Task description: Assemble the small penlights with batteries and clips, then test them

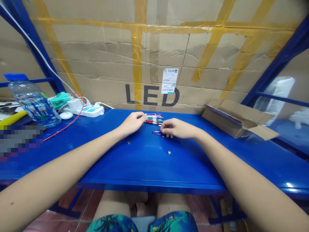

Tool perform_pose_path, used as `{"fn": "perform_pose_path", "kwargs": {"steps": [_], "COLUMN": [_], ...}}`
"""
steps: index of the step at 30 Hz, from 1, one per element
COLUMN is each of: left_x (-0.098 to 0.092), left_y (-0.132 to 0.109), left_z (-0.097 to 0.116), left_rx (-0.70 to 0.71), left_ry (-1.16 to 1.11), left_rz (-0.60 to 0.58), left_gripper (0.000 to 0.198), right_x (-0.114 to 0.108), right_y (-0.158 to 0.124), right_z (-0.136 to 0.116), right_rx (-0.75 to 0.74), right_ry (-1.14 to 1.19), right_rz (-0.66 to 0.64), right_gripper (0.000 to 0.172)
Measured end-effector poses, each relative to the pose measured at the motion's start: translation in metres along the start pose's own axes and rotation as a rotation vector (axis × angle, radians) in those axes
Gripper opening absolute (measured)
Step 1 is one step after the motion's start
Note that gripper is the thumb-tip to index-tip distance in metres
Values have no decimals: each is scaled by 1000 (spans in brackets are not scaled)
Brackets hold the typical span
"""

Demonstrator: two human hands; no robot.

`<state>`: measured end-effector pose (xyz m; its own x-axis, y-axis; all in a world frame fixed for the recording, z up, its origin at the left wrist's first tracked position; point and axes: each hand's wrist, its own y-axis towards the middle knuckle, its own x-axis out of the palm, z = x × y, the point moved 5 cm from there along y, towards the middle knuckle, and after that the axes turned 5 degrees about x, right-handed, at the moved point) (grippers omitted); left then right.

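Note:
A small bundle of slim metal pens or tubes (154, 119) with red, green and purple parts lies on the blue metal table (145, 164). My left hand (132, 123) rests curled with its fingertips at the bundle's left end. My right hand (175, 128) curls over a small purple and silver piece (156, 132), and its fingers hide part of that piece. Whether either hand grips anything is hard to tell. Two small round metal discs (128, 141) (169, 151) lie on the table just in front of my hands.
A plastic water bottle (35, 103), white power strip (84, 110), white mouse (66, 115) and red cable (72, 120) stand at the left. An open cardboard box (238, 117) sits at the right. A taped cardboard sheet (154, 54) rises behind the table, between blue rack posts.

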<state>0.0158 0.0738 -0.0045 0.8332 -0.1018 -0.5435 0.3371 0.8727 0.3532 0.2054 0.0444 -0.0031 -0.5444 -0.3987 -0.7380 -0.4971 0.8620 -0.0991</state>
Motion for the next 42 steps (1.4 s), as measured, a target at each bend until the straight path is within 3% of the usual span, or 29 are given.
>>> {"fn": "perform_pose_path", "kwargs": {"steps": [5, 9, 12, 18, 27, 32, 37, 42], "left_x": [-1, 2, 2, 0, 1, 3, 4, 2], "left_y": [0, 0, 1, 1, 2, 3, -1, -4], "left_z": [-6, -9, -12, -10, -13, -10, 7, 16], "left_rx": [-191, -217, -230, -250, -271, -147, 100, 189], "left_ry": [-273, -402, -415, -299, -312, -326, -432, -389], "left_rz": [-91, -180, -213, -186, -219, -272, -374, -405], "left_gripper": [15, 23, 33, 19, 27, 19, 20, 19], "right_x": [-23, -34, -37, -44, -34, -21, -14, -13], "right_y": [-3, -5, -5, -4, 6, 15, 18, 20], "right_z": [6, 13, 19, 30, 32, 35, 31, 28], "right_rx": [98, 145, 170, 198, 100, 38, -5, -28], "right_ry": [12, -71, -95, -121, -313, -269, -303, -346], "right_rz": [206, 252, 255, 309, 351, 371, 363, 356], "right_gripper": [11, 11, 11, 11, 16, 27, 24, 21]}}
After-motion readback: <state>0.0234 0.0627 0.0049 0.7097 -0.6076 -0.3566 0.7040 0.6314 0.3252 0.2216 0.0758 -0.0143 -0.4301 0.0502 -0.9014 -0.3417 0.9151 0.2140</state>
